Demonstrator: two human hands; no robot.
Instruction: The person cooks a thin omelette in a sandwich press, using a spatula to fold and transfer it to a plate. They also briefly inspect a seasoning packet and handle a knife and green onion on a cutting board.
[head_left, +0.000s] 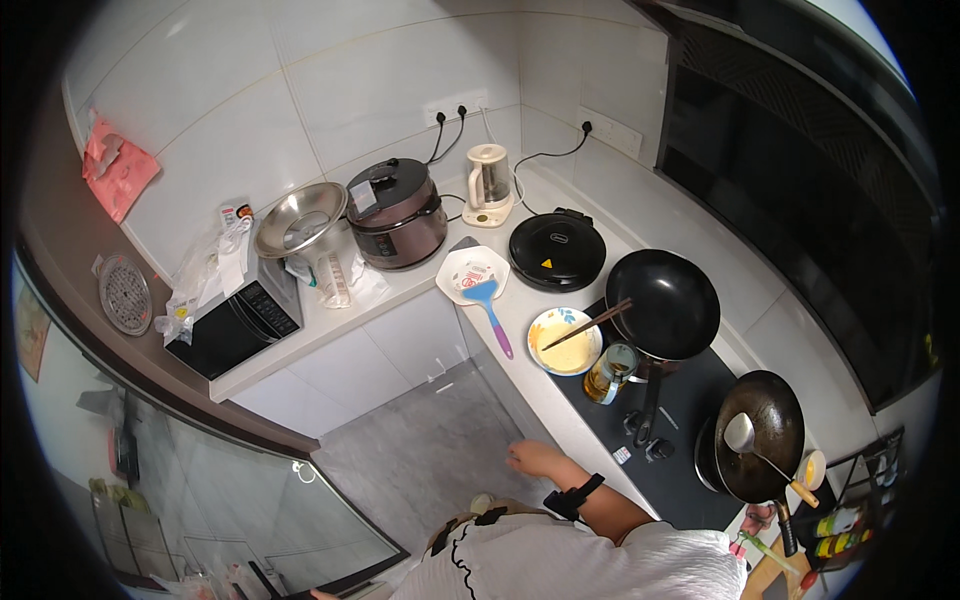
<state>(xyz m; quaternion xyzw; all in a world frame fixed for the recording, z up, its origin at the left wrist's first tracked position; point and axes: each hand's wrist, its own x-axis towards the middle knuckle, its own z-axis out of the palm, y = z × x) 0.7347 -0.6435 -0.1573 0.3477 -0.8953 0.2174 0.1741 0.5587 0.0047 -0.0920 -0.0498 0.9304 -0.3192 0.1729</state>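
Observation:
My right hand (534, 457), a black band on its wrist, hangs loosely curled in front of the counter edge, with no object visible in it. Only a sliver of my left hand (324, 595) shows at the bottom edge, beside a dark object; its grip is hidden. On the counter, a patterned bowl (555, 358) holds pale yellow liquid, with brown chopsticks (592, 322) across it. Beside the bowl stands a glass oil jug (600, 382). A blue and purple silicone spatula (491, 315) lies over a white dish (452, 274). A closed black electric griddle (557, 251) sits behind them.
A black frying pan (664, 300) and a dark wok (772, 420) with a metal turner (740, 433) are on the black hob (682, 502). An electric pressure cooker (397, 225), glass kettle (487, 184), steel basin (322, 202) and microwave (232, 330) line the left counter.

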